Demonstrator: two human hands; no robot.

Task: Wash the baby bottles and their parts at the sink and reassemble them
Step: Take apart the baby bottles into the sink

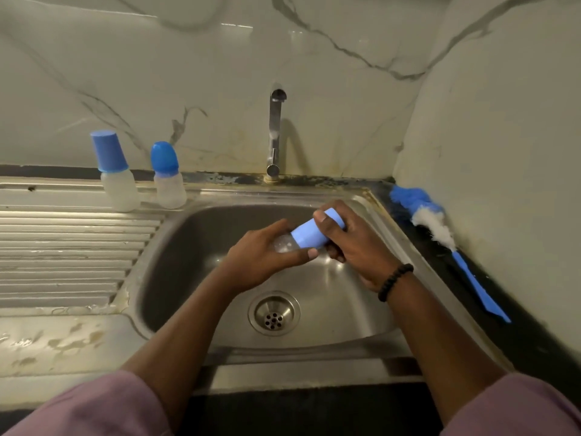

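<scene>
Pale blue plastic cap gripped in my right hand, clear bottle body clasped by my left hand over the steel sink: opposed grips, I judge, for twisting them apart before washing.

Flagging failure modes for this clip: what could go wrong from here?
1. The left hand grips the clear bottle and the right hand its light blue cap over the sink basin; a slip would likely drop either part toward the drain.
2. The two capped bottles stand at the basin's back edge; an elbow or reach toward them might tip one in.
</scene>
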